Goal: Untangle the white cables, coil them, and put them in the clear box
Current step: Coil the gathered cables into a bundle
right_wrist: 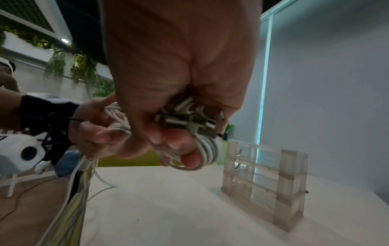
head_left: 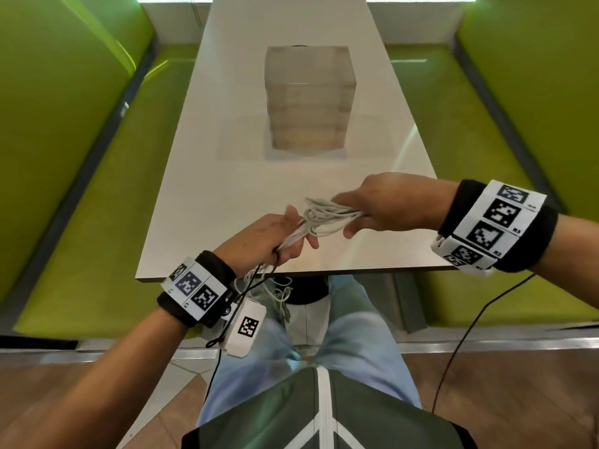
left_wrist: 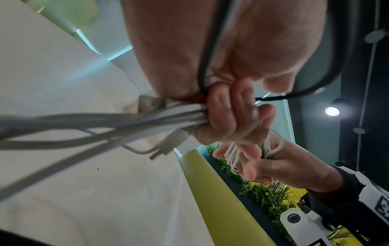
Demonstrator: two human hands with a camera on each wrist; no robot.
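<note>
Both hands are on the white cables (head_left: 324, 218) above the table's (head_left: 201, 202) near edge: right hand (head_left: 385, 204) wrapped round the coiled loops so they don't spring apart, left hand (head_left: 259, 243) gripping the loose strands, probably feeding slack. Clear box (head_left: 309, 98) sits well beyond.

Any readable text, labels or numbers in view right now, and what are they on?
"R3": right wristband, beside a marker square.
"R2": same band, lower down.
Left wristband: small characters, too blurred to read.
White cables, clear box: no text visible.
</note>
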